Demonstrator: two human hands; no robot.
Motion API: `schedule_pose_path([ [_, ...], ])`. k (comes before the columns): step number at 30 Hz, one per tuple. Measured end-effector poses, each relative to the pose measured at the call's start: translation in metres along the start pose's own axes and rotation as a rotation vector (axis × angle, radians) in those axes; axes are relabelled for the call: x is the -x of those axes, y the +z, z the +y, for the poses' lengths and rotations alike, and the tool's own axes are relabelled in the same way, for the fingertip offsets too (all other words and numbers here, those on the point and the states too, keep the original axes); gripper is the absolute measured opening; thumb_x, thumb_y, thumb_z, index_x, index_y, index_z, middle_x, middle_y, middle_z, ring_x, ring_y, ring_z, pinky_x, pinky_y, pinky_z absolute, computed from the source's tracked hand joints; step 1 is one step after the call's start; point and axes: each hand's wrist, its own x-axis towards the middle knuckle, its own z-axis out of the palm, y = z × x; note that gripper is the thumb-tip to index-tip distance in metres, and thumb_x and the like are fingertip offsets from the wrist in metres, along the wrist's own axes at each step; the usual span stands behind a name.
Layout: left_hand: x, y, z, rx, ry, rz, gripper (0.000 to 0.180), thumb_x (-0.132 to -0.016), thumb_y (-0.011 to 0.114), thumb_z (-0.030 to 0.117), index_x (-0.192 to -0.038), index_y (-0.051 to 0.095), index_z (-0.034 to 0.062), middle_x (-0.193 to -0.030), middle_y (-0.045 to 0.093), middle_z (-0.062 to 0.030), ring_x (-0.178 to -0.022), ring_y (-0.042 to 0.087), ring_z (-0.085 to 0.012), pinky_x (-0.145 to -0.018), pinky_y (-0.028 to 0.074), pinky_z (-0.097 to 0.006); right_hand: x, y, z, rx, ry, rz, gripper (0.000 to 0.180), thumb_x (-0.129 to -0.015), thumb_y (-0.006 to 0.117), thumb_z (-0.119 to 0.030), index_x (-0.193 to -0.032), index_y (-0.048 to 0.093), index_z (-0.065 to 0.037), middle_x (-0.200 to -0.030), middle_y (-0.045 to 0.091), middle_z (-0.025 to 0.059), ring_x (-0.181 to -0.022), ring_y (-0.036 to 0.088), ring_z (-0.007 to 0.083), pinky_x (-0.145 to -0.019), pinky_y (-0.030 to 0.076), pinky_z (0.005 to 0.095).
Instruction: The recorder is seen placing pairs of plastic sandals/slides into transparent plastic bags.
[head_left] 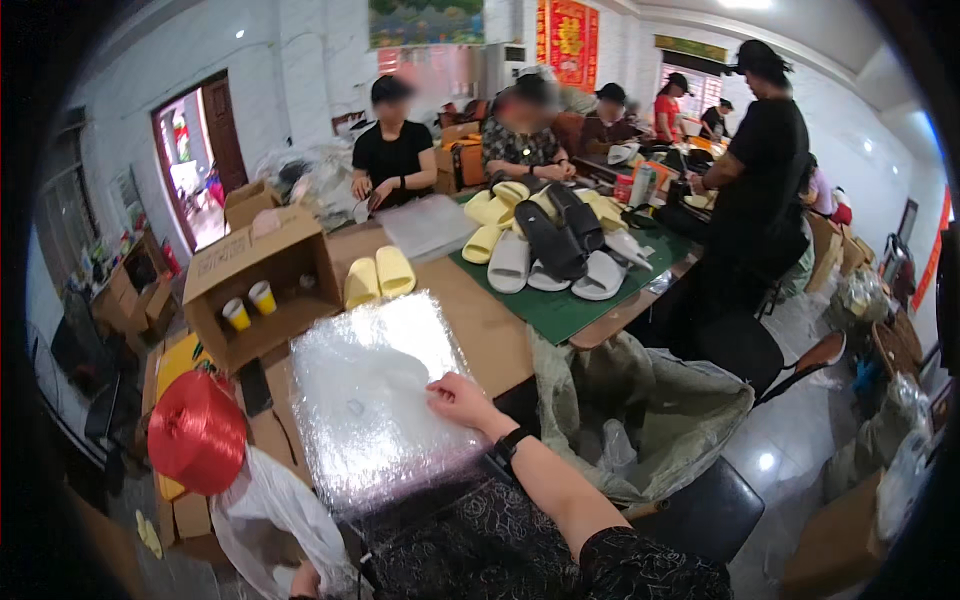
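Seen from the plastic-covered bundle [350, 450] on the near part of the table [505, 340], the right hand [460, 402] is at its 3 o'clock side, while the left hand [305, 580] is at 7 o'clock, near loose plastic [280, 510] below a twine spool [195, 430] at 9. A carton [240, 255] at 10 o'clock has two cups [262, 297] inside. A slipper pair [380, 277] sits at 12, before plastic sheets [430, 225]. Between 1 and 2, heaped slippers [550, 240] lie on a mat [545, 318]. A sack [690, 400] stands at 3; a co-worker [770, 150] stands at 2.
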Motion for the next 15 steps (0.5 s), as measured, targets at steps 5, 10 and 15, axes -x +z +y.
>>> schedule_pose_path([
  [5, -0.04, 0.01, 0.044, -0.034, 0.047, -0.038, 0.027, -0.093, 0.06, 0.022, -0.112, 0.066, 0.0034, -0.11, 0.068, -0.0101, -0.096, 0.065, -0.0227, -0.083, 0.052, -0.036, -0.001, 0.006, 0.004, -0.025, -0.059, 0.016, 0.028, -0.082, 0.071, -0.024, -0.102, 0.069, -0.004, -0.085, 0.06, 0.0082, -0.076, 0.058, 0.0188, -0.07, 0.048, 0.0305],
  [10, -0.055, 0.017, 0.061, -0.028, 0.061, -0.04, 0.028, -0.093, 0.059, 0.023, -0.113, 0.065, 0.0041, -0.11, 0.068, -0.0107, -0.096, 0.065, -0.023, -0.084, 0.052, -0.036, -0.003, 0.005, 0.003, 0.009, -0.076, -0.026, 0.029, -0.083, 0.071, -0.024, -0.104, 0.068, -0.004, -0.087, 0.058, 0.008, -0.078, 0.058, 0.0206, -0.071, 0.047, 0.0313],
  [15, -0.068, 0.032, 0.06, 0.005, 0.055, -0.048, 0.03, -0.093, 0.059, 0.025, -0.114, 0.065, 0.0047, -0.111, 0.067, -0.0113, -0.097, 0.064, -0.0233, -0.084, 0.051, -0.036, -0.003, 0.006, -0.003, -0.006, -0.067, -0.035, 0.029, -0.083, 0.07, -0.023, -0.104, 0.068, -0.004, -0.087, 0.057, 0.0082, -0.08, 0.057, 0.0208, -0.073, 0.047, 0.031],
])
